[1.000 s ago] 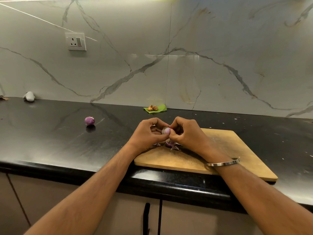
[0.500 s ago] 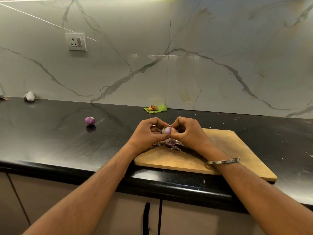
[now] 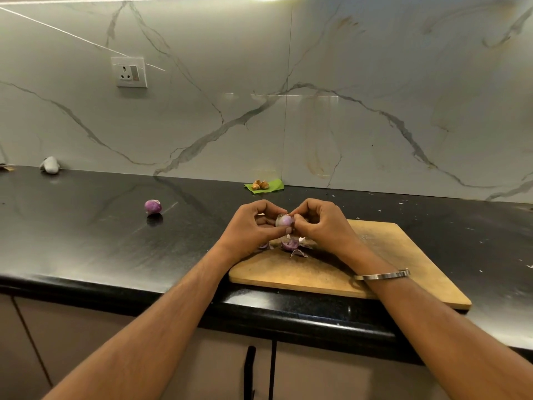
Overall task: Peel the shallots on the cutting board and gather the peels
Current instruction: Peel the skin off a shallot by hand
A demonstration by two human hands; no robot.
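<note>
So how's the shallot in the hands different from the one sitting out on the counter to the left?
The held shallot is up off the cutting board, pinched between the left hand and right hand; the counter shallot lies untouched on the black counter. The held one looks paler, whitish-lilac; the counter one is deeper purple. The held one is partly hidden by fingers; the other shows whole. Both are small and roundish.

Bare board (image 3: 389,255) right of peels (image 3: 291,246); lone shallot (image 3: 153,207) on counter (image 3: 86,241) far left.
</note>
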